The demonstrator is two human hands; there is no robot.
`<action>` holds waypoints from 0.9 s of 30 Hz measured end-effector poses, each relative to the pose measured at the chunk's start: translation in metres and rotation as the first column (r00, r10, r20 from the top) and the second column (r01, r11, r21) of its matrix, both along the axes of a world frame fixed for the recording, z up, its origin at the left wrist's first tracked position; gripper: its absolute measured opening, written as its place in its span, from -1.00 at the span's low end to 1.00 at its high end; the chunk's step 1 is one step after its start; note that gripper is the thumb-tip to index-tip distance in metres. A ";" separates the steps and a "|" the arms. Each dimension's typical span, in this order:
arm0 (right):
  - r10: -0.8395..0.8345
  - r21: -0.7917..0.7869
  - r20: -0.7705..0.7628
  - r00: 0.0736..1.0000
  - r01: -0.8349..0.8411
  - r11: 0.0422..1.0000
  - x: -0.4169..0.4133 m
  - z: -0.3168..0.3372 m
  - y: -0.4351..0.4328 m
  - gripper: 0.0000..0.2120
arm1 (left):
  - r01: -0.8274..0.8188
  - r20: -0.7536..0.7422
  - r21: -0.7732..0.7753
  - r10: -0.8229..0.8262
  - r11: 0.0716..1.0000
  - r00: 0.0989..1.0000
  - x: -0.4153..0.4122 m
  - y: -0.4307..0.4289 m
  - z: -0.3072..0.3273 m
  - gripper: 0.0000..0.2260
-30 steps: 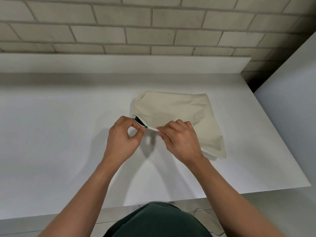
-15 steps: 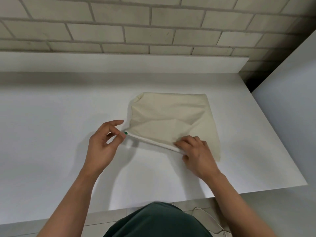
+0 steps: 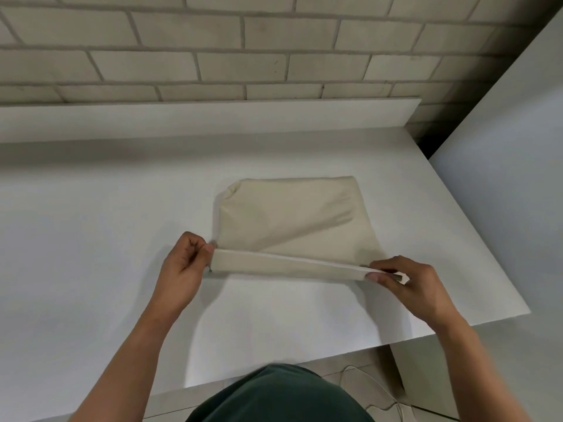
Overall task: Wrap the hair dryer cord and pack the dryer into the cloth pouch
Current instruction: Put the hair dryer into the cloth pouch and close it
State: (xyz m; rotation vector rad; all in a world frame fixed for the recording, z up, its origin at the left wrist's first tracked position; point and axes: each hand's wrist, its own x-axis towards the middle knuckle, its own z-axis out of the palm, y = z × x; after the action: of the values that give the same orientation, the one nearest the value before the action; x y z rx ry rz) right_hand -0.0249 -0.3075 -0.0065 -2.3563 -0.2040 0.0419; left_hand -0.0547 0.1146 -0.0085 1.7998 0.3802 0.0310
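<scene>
A cream cloth pouch [image 3: 292, 217] lies bulging on the white table [image 3: 91, 239], its near edge lifted into a taut straight band. My left hand [image 3: 185, 263] pinches the left end of that edge. At the right end my right hand [image 3: 405, 281] pinches the other corner. The pouch mouth looks closed along its length. The hair dryer and its cord are hidden; nothing of them shows outside the pouch.
A low white ledge [image 3: 198, 117] runs along the back under a brick wall. A white panel [image 3: 502, 178] stands at the right. The table's right and near edges are close to the pouch. A thin cable [image 3: 387, 391] lies on the floor.
My right hand slid right along the pouch's near edge to its right corner, and the dark gap at the mouth closed. Both hands now pull the edge taut and raised.
</scene>
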 end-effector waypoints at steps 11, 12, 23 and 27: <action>-0.171 0.230 -0.133 0.976 0.199 0.953 0.028 -0.010 0.022 -0.66 | 0.109 -0.199 0.464 -0.016 0.879 0.980 0.018 -0.006 -0.016 -0.84; -0.183 0.186 -0.091 0.979 0.197 0.963 0.032 -0.017 0.023 -0.64 | 0.100 -0.171 0.454 -0.024 0.886 0.985 0.020 -0.009 -0.015 -0.74; -0.114 0.129 -0.222 0.968 0.145 0.981 0.056 -0.011 0.017 0.07 | 0.336 -0.269 0.409 -0.240 0.848 0.933 0.038 -0.035 -0.011 0.33; -0.033 0.123 -0.300 0.954 0.073 0.990 0.066 -0.008 0.019 0.02 | 0.286 -0.210 0.375 -0.220 0.882 0.953 0.060 -0.033 -0.015 0.32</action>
State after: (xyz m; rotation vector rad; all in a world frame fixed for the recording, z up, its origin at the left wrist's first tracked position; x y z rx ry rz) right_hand 0.0415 -0.2881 -0.0148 -2.1884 0.0045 0.3442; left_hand 0.0058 0.0816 -0.0236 2.2587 0.2602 -0.2405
